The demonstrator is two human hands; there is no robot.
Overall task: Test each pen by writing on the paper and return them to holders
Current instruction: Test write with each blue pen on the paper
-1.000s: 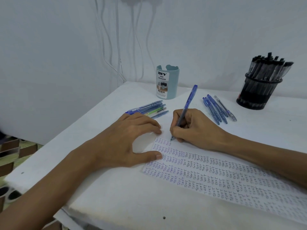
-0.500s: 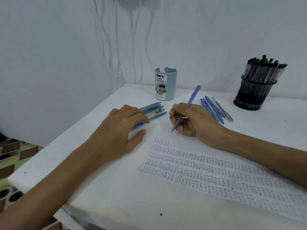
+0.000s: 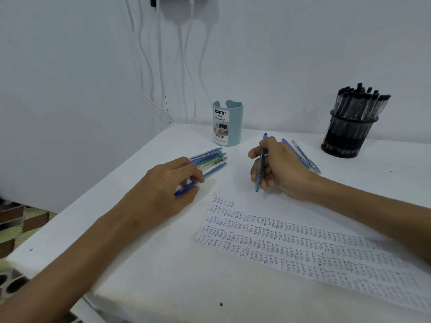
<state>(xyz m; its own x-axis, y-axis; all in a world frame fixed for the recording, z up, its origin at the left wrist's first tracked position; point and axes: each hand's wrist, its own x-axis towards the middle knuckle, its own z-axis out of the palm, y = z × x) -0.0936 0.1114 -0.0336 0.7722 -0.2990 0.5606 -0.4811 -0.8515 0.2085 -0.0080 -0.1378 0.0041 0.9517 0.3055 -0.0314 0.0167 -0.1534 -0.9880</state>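
My right hand point(image 3: 277, 167) grips a blue pen point(image 3: 260, 170) nearly upright, its tip hanging just above the table beyond the paper's top edge. The paper point(image 3: 303, 248) lies at the right front, covered in rows of the word "TEST". My left hand point(image 3: 168, 185) rests on a pile of blue and green pens point(image 3: 210, 159), its fingers pinched on one blue pen point(image 3: 184, 190) from that pile. A light blue holder point(image 3: 227, 123) stands at the back middle. A black mesh holder point(image 3: 347, 136) full of black pens stands at the back right.
A few blue and clear pens point(image 3: 305, 157) lie behind my right hand. White cables point(image 3: 161, 66) hang down the wall behind the table. The table's left edge point(image 3: 93, 194) drops to a patterned floor.
My right hand lifted the pen off the paper and drew it back toward the far side. My left hand left the paper, slid to the pen pile and closed on a blue pen.
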